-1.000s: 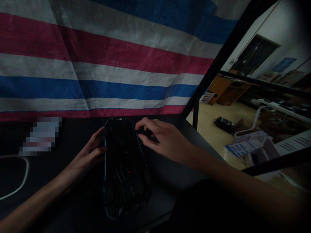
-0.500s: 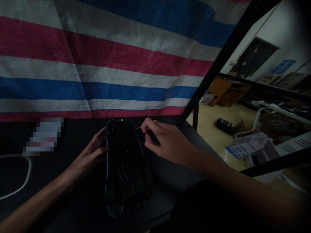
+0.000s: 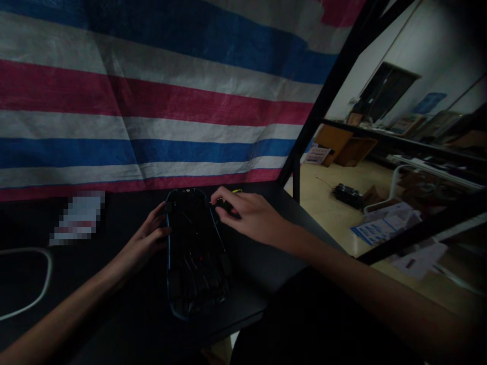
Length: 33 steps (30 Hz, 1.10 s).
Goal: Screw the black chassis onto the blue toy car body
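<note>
A dark toy car (image 3: 194, 238) with a blue edge lies upside down on the black table, its underside facing up and a small red spot near its middle. My left hand (image 3: 152, 230) holds the car's left side, with thumb and fingers against the edge. By the car's far right wheel, my right hand (image 3: 241, 210) is closed around a screwdriver (image 3: 237, 191). A bit of its yellow handle shows behind the knuckles, and a thin metal shaft points left at the wheel area. The tip's exact contact is too dark to make out.
A striped plastic sheet (image 3: 152, 111) hangs behind the black table (image 3: 262, 284). To the left lie a blurred-out packet (image 3: 79, 218) and a white cable (image 3: 47, 274). A black frame post (image 3: 296, 177) stands at the right; beyond it, another car-like device (image 3: 347, 195) rests on the floor.
My right hand has moved slightly left, bringing the screwdriver closer to the car's wheel. My left hand stays on the car's side. The whole view has shifted a little.
</note>
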Each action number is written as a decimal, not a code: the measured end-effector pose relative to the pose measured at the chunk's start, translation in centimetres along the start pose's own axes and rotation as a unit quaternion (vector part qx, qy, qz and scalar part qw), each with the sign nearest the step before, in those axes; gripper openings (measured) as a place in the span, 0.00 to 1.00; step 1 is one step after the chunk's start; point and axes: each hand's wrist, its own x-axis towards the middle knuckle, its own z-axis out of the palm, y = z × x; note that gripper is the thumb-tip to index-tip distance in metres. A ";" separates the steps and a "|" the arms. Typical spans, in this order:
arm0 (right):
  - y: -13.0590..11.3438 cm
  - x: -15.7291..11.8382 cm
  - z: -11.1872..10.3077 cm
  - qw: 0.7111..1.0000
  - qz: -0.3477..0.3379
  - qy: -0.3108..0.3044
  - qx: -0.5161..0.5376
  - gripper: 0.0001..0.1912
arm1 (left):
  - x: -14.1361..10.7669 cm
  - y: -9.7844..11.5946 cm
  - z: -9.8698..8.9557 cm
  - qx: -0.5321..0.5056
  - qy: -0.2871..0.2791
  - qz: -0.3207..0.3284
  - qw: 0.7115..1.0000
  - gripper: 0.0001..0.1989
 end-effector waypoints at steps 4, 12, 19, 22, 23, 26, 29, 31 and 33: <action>-1.0 0.0 0.6 0.997 0.052 0.013 -0.049 0.15 | -0.1 0.2 0.0 -0.003 0.002 0.009 1.000 0.35; -3.5 0.6 -0.6 0.995 0.011 0.007 -0.101 0.13 | -0.7 1.1 0.5 -0.015 0.007 0.016 1.000 0.38; -3.8 1.5 -0.3 0.982 0.088 -0.005 -0.165 0.16 | -0.7 1.1 0.3 -0.001 0.008 0.030 1.000 0.37; -4.1 1.8 0.2 0.974 0.127 0.007 -0.187 0.20 | -0.4 0.7 0.2 -0.004 0.000 0.040 0.999 0.37; -4.3 1.8 0.3 0.973 0.134 0.009 -0.189 0.19 | -0.2 0.4 0.1 -0.008 -0.004 0.041 0.999 0.37; -4.5 1.8 0.5 0.971 0.151 0.014 -0.187 0.14 | 0.6 -0.4 -0.4 -0.008 0.013 0.030 0.999 0.41; -4.2 1.6 0.5 0.971 0.158 0.010 -0.178 0.13 | 1.2 -1.0 -0.7 -0.007 0.011 0.031 0.999 0.43; -4.0 1.7 0.5 0.972 0.159 0.006 -0.171 0.11 | 1.3 -1.1 -0.8 -0.002 0.015 0.031 0.999 0.42; -3.8 1.8 0.4 0.973 0.159 0.009 -0.166 0.13 | 1.1 -1.1 -0.8 0.003 0.014 0.030 0.999 0.41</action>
